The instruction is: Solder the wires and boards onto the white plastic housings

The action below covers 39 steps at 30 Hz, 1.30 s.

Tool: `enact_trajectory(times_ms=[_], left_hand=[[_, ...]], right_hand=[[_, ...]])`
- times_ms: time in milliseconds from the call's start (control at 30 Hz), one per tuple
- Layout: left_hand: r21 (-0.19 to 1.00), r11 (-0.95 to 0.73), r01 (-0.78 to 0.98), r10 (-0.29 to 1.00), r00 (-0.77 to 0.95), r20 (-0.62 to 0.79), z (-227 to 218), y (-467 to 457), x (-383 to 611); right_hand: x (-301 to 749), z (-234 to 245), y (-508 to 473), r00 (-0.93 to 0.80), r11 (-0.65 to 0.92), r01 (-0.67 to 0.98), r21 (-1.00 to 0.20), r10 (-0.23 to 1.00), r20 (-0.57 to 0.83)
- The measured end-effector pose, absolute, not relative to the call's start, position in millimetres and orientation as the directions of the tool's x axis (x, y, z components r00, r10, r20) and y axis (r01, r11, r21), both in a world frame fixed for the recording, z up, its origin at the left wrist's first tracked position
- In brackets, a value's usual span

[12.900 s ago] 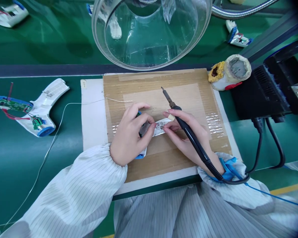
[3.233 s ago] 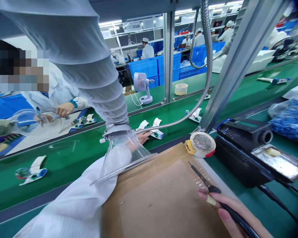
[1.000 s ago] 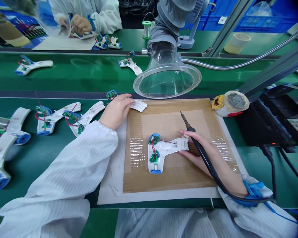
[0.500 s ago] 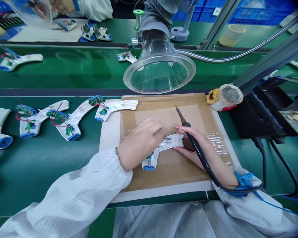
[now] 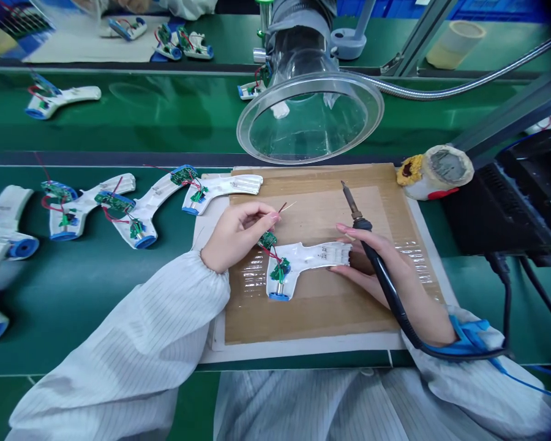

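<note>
My left hand [image 5: 241,236] pinches a thin silvery solder wire [image 5: 290,205], and a dark red lead [image 5: 283,207] shows at the same fingertips. Just below those fingers is a small green circuit board [image 5: 268,239], joined by red wires to a white curved plastic housing [image 5: 303,257] with a blue end cap. My right hand [image 5: 395,278] is closed around a black soldering iron [image 5: 382,278], its tip pointing up and away from the housing. The thumb and fingers of that hand also touch the housing's right end.
The housing lies on a brown cardboard sheet [image 5: 252,327]. Several similar housings [image 5: 142,211] are lined up at left. A clear fume hood [image 5: 310,153] hangs above the back. At right stand a tip-cleaning holder [image 5: 447,168] and a black box [image 5: 468,214] with cables.
My left hand has moved left and up off the housing, uncovering the circuit board and wires. The right hand keeps the iron. The whole view has shifted slightly.
</note>
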<state>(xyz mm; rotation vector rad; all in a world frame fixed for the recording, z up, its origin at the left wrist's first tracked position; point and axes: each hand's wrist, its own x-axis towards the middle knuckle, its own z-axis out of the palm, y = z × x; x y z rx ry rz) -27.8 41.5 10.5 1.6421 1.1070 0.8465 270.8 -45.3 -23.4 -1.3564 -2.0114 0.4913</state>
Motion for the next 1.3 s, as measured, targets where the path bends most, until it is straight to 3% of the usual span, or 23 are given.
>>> enact_trajectory(times_ms=[167, 333, 467, 600, 867, 1033, 1300], left_hand=[[0.953, -0.181, 0.244, 0.932, 0.353, 0.087, 11, 40, -26], [0.725, -0.487, 0.487, 0.873, 0.253, 0.417, 28, 26, -21], [0.575, -0.656, 0.489, 0.754, 0.445, 0.483, 29, 11, -12], [0.443, -0.795, 0.414, 0.6, 0.64, 0.48, 16, 7, -9], [0.454, -0.761, 0.464, 0.643, 0.629, 0.436, 11, 13, -15], [0.466, -0.746, 0.476, 0.657, 0.641, 0.397, 11, 15, -17], [0.456, -0.77, 0.447, 0.633, 0.626, 0.455, 3, 18, -14]], right_hand=[[270, -24, -45, -0.256, 0.41, 0.654, -0.635, 0.911, 0.325], [265, -17, -43, -0.251, 0.43, 0.687, -0.586, 0.897, 0.364], [259, -4, -54, 0.03, 0.317, 0.654, -0.687, 0.896, 0.442], [253, 0, -68, 0.297, 0.333, 0.548, -0.767, 0.78, 0.55], [254, -4, -77, 0.203, 0.249, 0.611, -0.752, 0.868, 0.453], [254, -5, -76, 0.183, 0.293, 0.564, -0.772, 0.867, 0.463], [253, -9, -70, 0.131, 0.407, 0.501, -0.764, 0.836, 0.532]])
